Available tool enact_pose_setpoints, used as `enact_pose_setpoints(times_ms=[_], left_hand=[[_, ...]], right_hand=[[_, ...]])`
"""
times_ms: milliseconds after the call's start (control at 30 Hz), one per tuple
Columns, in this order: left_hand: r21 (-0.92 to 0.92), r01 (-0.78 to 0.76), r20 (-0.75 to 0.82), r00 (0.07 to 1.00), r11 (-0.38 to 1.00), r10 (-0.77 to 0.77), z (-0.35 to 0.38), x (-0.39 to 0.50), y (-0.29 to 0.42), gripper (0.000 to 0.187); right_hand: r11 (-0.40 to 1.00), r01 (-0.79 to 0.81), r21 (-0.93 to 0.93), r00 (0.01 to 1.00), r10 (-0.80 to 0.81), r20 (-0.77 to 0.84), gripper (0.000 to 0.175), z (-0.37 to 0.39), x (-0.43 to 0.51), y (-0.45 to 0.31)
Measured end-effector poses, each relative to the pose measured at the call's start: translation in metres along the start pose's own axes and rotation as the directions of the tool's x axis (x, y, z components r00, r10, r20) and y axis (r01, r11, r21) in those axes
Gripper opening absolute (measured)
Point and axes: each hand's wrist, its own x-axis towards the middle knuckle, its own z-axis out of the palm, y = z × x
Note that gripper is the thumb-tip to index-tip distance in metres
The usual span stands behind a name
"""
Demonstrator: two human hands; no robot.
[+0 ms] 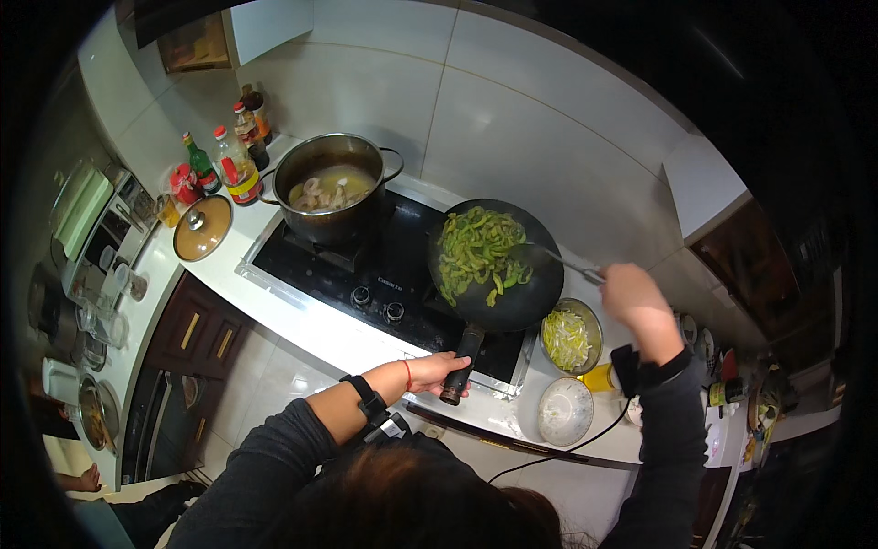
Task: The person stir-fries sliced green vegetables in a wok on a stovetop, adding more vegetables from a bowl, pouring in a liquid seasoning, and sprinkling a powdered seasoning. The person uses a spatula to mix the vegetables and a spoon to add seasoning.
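My left hand (439, 374) is closed round the dark handle of a black wok (511, 312) on the right side of the gas hob (329, 281). Sliced green peppers (480, 247) lie in the wok, mostly towards its left. In my right hand (634, 298) is the handle of a metal spatula (569, 262), its blade inside the wok at the edge of the peppers. Just right of the wok stands a metal bowl (600, 336) of chopped pale green and yellow vegetable pieces. A white bowl (566, 412) with a few bits inside sits nearer to me.
A deep steel pot (329, 223) with meat in broth stands on the hob's left. Left of it are a glass lid (203, 228), a green bottle (201, 163) and several other bottles. A black cable (562, 449) crosses the counter's front edge. Another person's hand (89, 478) shows at lower left.
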Motion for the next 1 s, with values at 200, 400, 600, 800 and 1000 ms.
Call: enact_pose_setpoints(times_ms=[200,400,600,800,1000], left_hand=[[0.022,-0.002,0.003,1.000,1.000,0.002,0.000,-0.002,0.001,0.035],[-0.011,0.011,-0.022,1.000,1.000,-0.011,0.002,-0.002,0.002,0.036],[0.005,0.010,-0.003,1.000,1.000,-0.010,-0.001,-0.001,0.001,0.038],[-0.027,0.007,-0.016,1.000,1.000,-0.008,-0.001,0.001,-0.001,0.036],[-0.008,-0.020,-0.052,0.998,1.000,0.020,0.002,-0.001,0.000,0.036]], right_hand=[[0.959,-0.166,0.230,0.965,0.110,0.236,0.022,0.028,0.076,0.024],[0.847,-0.027,0.531,0.971,-0.103,0.214,0.024,0.042,0.063,0.013],[0.958,0.174,0.228,0.980,-0.147,-0.131,0.025,-0.001,0.051,0.009],[0.943,0.295,0.151,0.930,-0.247,-0.273,0.035,0.029,0.038,-0.049],[0.944,0.327,0.041,0.941,-0.321,-0.109,0.035,-0.032,-0.034,-0.031]])
